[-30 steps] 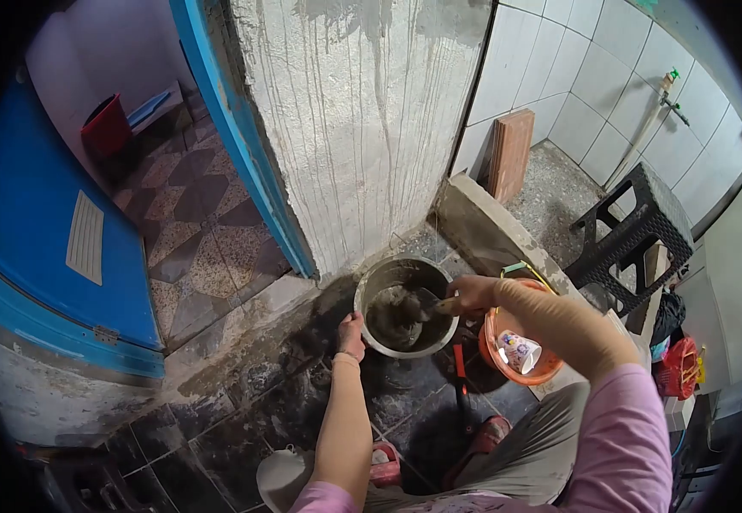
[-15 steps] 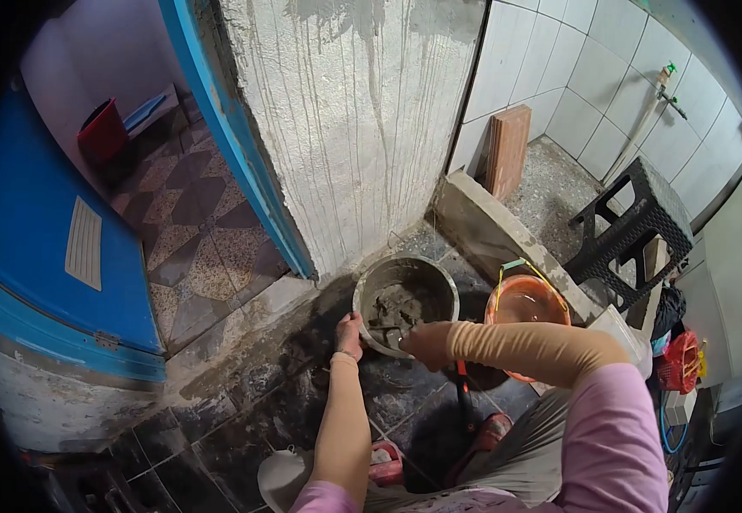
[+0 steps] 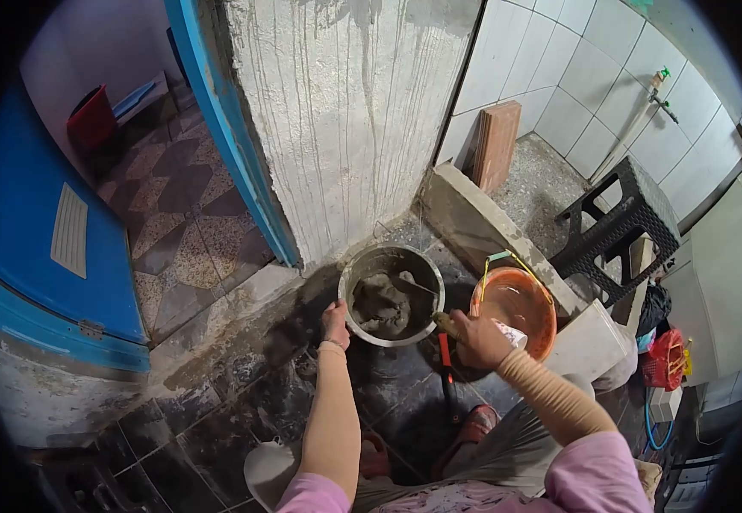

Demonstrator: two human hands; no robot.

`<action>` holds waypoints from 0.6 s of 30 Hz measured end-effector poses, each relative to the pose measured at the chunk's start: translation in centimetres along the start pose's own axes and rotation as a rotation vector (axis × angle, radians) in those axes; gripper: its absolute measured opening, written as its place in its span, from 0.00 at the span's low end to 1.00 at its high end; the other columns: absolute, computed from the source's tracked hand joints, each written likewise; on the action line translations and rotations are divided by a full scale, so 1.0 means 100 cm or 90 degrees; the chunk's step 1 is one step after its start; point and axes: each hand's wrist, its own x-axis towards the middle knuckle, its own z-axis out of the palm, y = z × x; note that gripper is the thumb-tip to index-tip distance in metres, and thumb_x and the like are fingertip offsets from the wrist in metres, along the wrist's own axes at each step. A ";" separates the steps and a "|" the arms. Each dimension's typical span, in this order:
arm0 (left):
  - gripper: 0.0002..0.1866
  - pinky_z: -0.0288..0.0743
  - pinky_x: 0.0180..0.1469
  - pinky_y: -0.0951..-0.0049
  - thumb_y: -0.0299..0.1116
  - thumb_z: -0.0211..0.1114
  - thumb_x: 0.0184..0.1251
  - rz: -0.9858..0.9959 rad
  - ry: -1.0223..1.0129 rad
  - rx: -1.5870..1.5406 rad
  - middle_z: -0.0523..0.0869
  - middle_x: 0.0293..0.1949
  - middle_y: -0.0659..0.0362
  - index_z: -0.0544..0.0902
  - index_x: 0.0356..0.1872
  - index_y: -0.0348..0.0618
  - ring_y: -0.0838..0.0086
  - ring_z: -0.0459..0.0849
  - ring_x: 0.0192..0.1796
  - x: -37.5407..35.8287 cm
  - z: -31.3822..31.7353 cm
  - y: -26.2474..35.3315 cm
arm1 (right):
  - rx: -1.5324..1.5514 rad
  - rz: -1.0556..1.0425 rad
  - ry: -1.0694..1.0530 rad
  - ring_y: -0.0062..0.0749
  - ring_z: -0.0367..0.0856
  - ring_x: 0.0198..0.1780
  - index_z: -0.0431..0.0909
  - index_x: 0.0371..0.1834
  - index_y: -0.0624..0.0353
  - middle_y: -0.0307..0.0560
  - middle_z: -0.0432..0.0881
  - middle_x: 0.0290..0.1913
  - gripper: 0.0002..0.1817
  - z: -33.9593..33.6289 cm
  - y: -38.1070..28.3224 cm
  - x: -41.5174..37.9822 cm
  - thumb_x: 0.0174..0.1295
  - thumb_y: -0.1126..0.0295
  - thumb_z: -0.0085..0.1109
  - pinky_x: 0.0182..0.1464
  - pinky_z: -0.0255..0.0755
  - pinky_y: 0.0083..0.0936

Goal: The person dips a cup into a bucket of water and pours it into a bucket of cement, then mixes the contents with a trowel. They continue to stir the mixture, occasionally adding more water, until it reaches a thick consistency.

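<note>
A round bucket [image 3: 347,318] of wet grey mortar [image 3: 381,303] stands on the dark floor in front of me. My left hand [image 3: 335,325] is closed on its rim at the near left side. In my right hand [image 3: 480,340] is the handle of a trowel [image 3: 446,325], whose blade reaches over the near right rim into the mortar. An orange bucket [image 3: 549,329] holding murky water stands just right of it, with a white object [image 3: 510,334] partly hidden behind my right hand. On the floor between my feet and the mortar lies a red-handled tool [image 3: 445,357].
A low concrete curb [image 3: 499,231] runs behind the buckets. Beyond it are a black stool [image 3: 627,227] and stacked reddish tiles [image 3: 497,147]. At left, a blue door [image 3: 46,248] opens onto a tiled room. A red basket [image 3: 664,359] sits at the right.
My right hand has swung right and the trowel now points leftward into the bucket from its right side. The mortar's surface is reshaped. My left hand stays at the rim; the view has shifted slightly.
</note>
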 end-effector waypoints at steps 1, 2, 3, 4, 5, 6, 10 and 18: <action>0.22 0.60 0.64 0.61 0.39 0.59 0.70 0.020 -0.023 -0.006 0.76 0.61 0.53 0.75 0.59 0.36 0.66 0.71 0.62 0.005 -0.003 -0.005 | -0.016 -0.003 0.024 0.61 0.81 0.38 0.66 0.49 0.61 0.66 0.80 0.34 0.19 0.004 -0.008 -0.009 0.52 0.73 0.54 0.39 0.75 0.50; 0.23 0.59 0.65 0.62 0.40 0.59 0.70 0.039 -0.045 -0.012 0.76 0.61 0.53 0.74 0.60 0.36 0.66 0.70 0.63 0.012 -0.007 -0.010 | -0.031 -0.005 0.047 0.60 0.81 0.37 0.66 0.49 0.61 0.64 0.79 0.33 0.19 0.012 -0.013 -0.021 0.51 0.73 0.53 0.38 0.75 0.50; 0.23 0.58 0.66 0.62 0.40 0.59 0.70 0.060 -0.070 -0.018 0.76 0.62 0.53 0.74 0.60 0.36 0.66 0.69 0.64 0.019 -0.009 -0.015 | -0.035 -0.013 0.070 0.55 0.82 0.34 0.67 0.52 0.60 0.60 0.78 0.34 0.22 0.040 -0.005 -0.029 0.50 0.74 0.55 0.36 0.76 0.47; 0.22 0.61 0.64 0.63 0.39 0.58 0.70 0.063 -0.075 -0.027 0.77 0.61 0.53 0.74 0.59 0.35 0.66 0.72 0.62 0.015 -0.006 -0.014 | -0.040 0.000 0.075 0.54 0.82 0.33 0.67 0.53 0.60 0.59 0.77 0.34 0.23 0.058 -0.006 -0.038 0.50 0.74 0.55 0.35 0.76 0.46; 0.21 0.64 0.63 0.64 0.38 0.57 0.71 0.067 -0.081 -0.036 0.77 0.59 0.53 0.74 0.59 0.35 0.65 0.74 0.60 0.010 -0.005 -0.010 | -0.044 0.013 0.082 0.54 0.82 0.33 0.67 0.54 0.59 0.59 0.77 0.35 0.24 0.073 -0.011 -0.046 0.50 0.74 0.55 0.35 0.77 0.45; 0.20 0.67 0.61 0.66 0.36 0.56 0.72 0.073 -0.088 -0.044 0.78 0.58 0.53 0.74 0.59 0.35 0.65 0.77 0.58 0.004 -0.002 -0.006 | -0.048 0.026 0.090 0.53 0.82 0.32 0.67 0.55 0.59 0.59 0.76 0.35 0.25 0.085 -0.015 -0.051 0.50 0.74 0.56 0.34 0.77 0.44; 0.20 0.65 0.62 0.66 0.36 0.57 0.71 0.090 -0.104 -0.039 0.79 0.58 0.53 0.75 0.57 0.34 0.66 0.76 0.59 0.021 -0.009 -0.016 | -0.017 0.084 0.013 0.57 0.83 0.34 0.62 0.61 0.58 0.63 0.76 0.41 0.30 0.110 -0.023 -0.049 0.53 0.71 0.56 0.34 0.78 0.46; 0.22 0.68 0.58 0.66 0.37 0.60 0.69 0.092 -0.047 -0.064 0.79 0.56 0.51 0.74 0.57 0.31 0.67 0.77 0.57 -0.010 0.005 -0.001 | 0.208 0.091 0.017 0.68 0.79 0.32 0.60 0.54 0.60 0.68 0.78 0.27 0.20 0.113 -0.028 -0.041 0.57 0.74 0.51 0.35 0.73 0.55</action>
